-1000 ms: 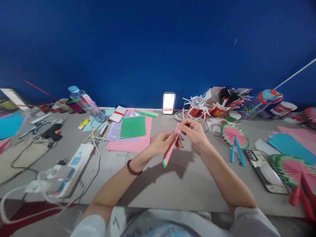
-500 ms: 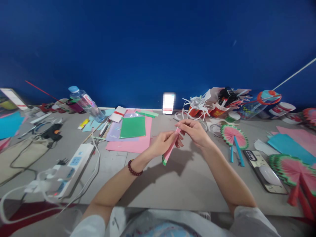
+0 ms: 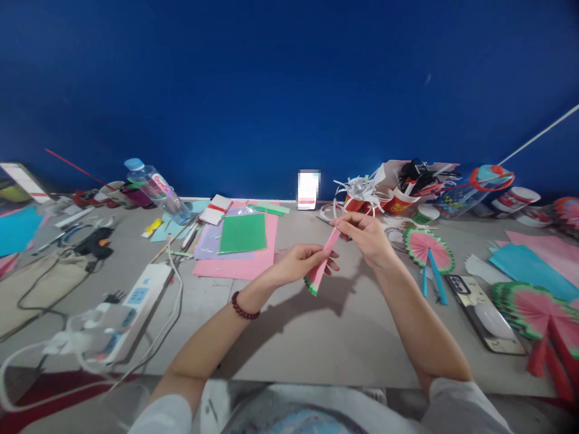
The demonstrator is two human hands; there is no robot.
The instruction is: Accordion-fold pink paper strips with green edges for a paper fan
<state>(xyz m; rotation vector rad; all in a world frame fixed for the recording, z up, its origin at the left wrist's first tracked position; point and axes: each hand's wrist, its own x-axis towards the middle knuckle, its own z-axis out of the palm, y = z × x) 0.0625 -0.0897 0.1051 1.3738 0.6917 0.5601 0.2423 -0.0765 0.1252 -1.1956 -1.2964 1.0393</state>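
Observation:
A narrow folded pink paper strip with a green, notched end slants above the table between both hands. My left hand grips it around the middle, thumb on top and fingers behind. The upper end is pinched between the thumb and finger of my right hand. Pleats show at the green lower end, fanned slightly apart. Left of my left hand lie a green paper pack and pink sheets. To the right of my right hand is a finished-looking round watermelon paper fan with blue handles.
A phone with a lit screen leans on the blue wall. Cups of paper scraps stand behind my right hand. On the left are a bottle and a power strip; at right, a phone bearing a mouse and another watermelon fan.
Both hands and the folded strip have shifted slightly right. My right hand has slid a little away from the left, showing more of the strip's upper part.

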